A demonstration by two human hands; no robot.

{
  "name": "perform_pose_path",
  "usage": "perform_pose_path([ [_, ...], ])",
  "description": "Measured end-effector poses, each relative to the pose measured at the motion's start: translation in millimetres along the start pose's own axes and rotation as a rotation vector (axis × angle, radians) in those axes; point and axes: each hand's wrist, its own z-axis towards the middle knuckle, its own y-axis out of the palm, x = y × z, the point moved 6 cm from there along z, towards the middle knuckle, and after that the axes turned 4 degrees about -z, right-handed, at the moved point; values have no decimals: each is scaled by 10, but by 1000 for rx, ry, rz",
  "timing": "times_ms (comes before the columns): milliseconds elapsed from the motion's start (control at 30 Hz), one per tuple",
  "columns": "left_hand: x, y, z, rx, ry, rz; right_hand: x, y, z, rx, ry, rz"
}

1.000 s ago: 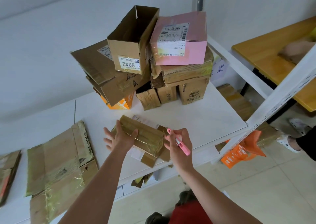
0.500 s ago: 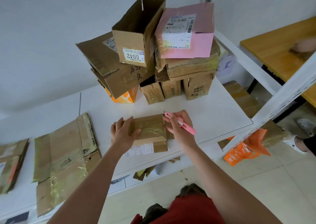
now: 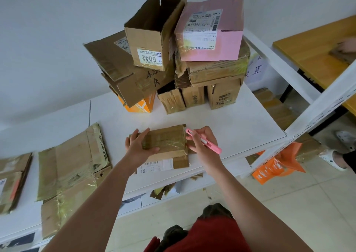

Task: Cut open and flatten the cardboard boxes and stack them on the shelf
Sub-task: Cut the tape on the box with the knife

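Pressing the taped brown box [image 3: 165, 144], tilted up a second earlier, flat on the white shelf [image 3: 240, 128], the left hand [image 3: 137, 146] lay spread on it while the right hand [image 3: 200, 146] pinched the pink cutter [image 3: 204, 141] at its edge, likely ready to slit the tape.

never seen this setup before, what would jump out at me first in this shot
A leaning heap of brown cardboard boxes at the back of the white shelf, topped by a pink box. In front, the left hand presses a taped brown box flat while the right hand holds a pink cutter at its edge.
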Motion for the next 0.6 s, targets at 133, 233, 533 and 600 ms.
perform_pose_path([
  [133,12,14,-13,8,11,-17,4,-5,20,11,8,-7],
  [233,20,23,-19,15,11,-16,18,-5,39,-2,9,-28],
  [533,-15,75,-8,22,7,22,74,-15,14,-80,1,4],
  [600,-27,78,-12,20,15,43,110,-27,-14,-100,-9,11],
])
